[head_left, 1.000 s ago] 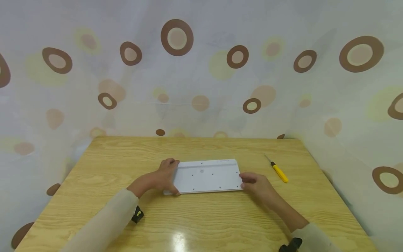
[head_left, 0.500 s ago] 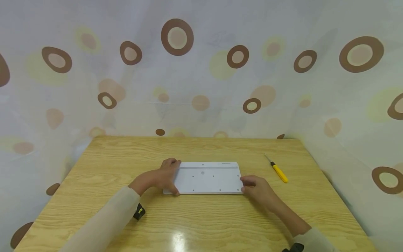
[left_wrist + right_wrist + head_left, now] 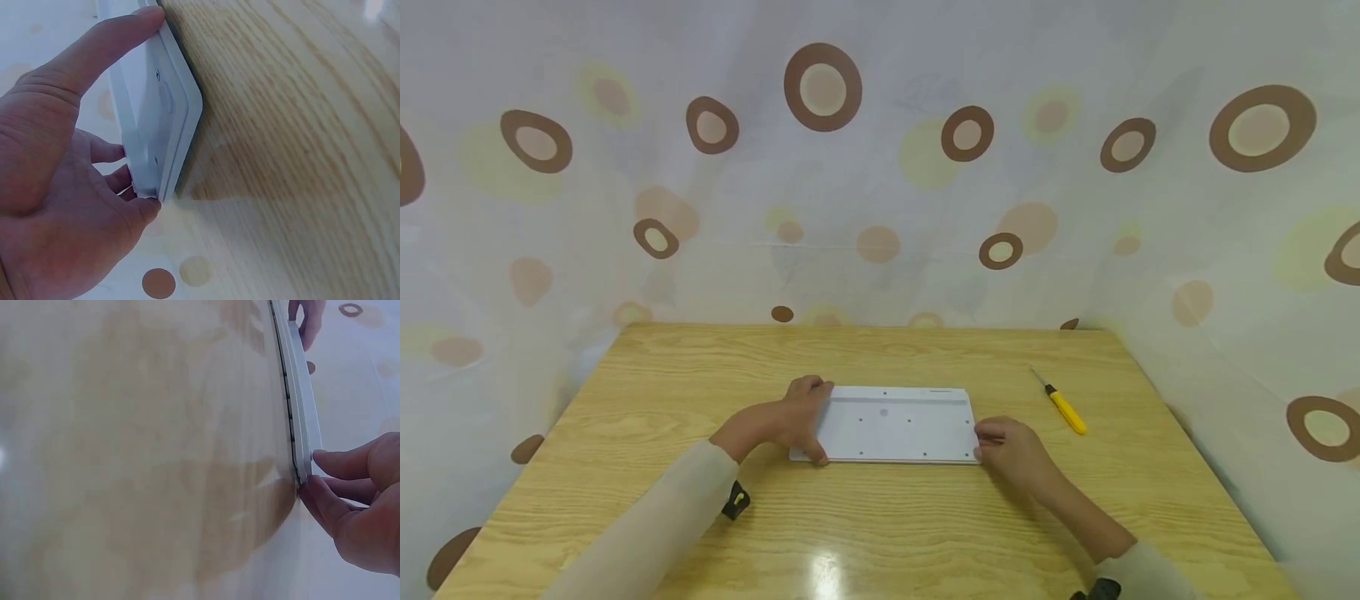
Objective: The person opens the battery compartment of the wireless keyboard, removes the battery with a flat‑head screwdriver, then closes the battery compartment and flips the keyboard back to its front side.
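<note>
A white keyboard (image 3: 895,435) lies face down, its flat back with several small screws turned up. My left hand (image 3: 784,423) spans its left end, thumb at the near edge and fingers at the far edge. The left wrist view shows that hand (image 3: 69,181) around the rounded corner of the keyboard (image 3: 178,94). At the other end, my right hand (image 3: 1021,457) pinches the right edge between thumb and fingers. In the right wrist view, dark gaps between keys show along the underside of the keyboard (image 3: 302,406), close over the table, with the right hand (image 3: 365,503) at its corner.
A screwdriver (image 3: 1066,412) with a yellow handle lies on the wooden table (image 3: 880,525), right of the keyboard, its tip pointing away. Behind and beside the table hangs a pale cloth (image 3: 880,183) patterned with brown rings.
The keyboard's right side and far edge have come down and slightly toward me, so its back lies more level. My right hand moved slightly with it; the left hand kept its hold.
</note>
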Tool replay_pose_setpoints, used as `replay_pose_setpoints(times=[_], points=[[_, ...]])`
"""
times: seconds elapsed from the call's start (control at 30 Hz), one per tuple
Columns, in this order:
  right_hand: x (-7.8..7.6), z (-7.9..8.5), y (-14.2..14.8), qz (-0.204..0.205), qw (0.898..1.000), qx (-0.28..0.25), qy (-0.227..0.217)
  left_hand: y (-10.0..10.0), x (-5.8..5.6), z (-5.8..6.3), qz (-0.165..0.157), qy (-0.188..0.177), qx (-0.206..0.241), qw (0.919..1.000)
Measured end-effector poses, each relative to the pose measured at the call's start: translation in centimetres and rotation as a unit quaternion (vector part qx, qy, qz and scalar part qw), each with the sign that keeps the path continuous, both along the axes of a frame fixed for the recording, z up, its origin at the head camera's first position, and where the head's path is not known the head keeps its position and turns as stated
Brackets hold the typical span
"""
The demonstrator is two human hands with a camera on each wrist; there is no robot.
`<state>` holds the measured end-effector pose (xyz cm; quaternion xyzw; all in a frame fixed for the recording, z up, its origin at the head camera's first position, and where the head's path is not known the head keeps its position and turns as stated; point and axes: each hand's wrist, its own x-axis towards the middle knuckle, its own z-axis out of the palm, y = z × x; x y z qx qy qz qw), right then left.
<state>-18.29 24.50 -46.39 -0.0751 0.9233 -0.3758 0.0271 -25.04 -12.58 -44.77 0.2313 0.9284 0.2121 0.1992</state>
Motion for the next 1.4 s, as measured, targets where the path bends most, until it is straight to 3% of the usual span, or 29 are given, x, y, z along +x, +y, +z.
replay_pose_setpoints(times=[0.13,0.37,0.6,0.93,1.1,1.4], points=[[-0.8,0.3,0.1,0.014,1.0,0.005,0.011,0.1,0.0,0.3,0.0,-0.006,-0.01,0.9999],[-3.9,0.1,0.3,-0.003,0.994,-0.085,-0.064,0.3,-0.2,1.0,-0.006,0.0,-0.027,0.9996],[-6.4,-0.5,0.5,-0.024,0.993,-0.093,-0.068,0.7,-0.8,1.1,0.015,0.011,-0.001,0.9998],[-7.4,-0.8,0.3,-0.022,0.992,-0.104,-0.066,2.4,-2.3,0.1,0.022,0.084,0.017,0.9961],[-7.9,-1.2,0.4,-0.022,0.992,-0.101,-0.074,3.7,-2.8,-0.3,0.028,0.107,0.055,0.9924],[-8.1,-1.2,0.6,-0.022,0.991,-0.101,-0.086,7.8,-3.9,-0.5,0.023,0.06,0.146,0.9872]])
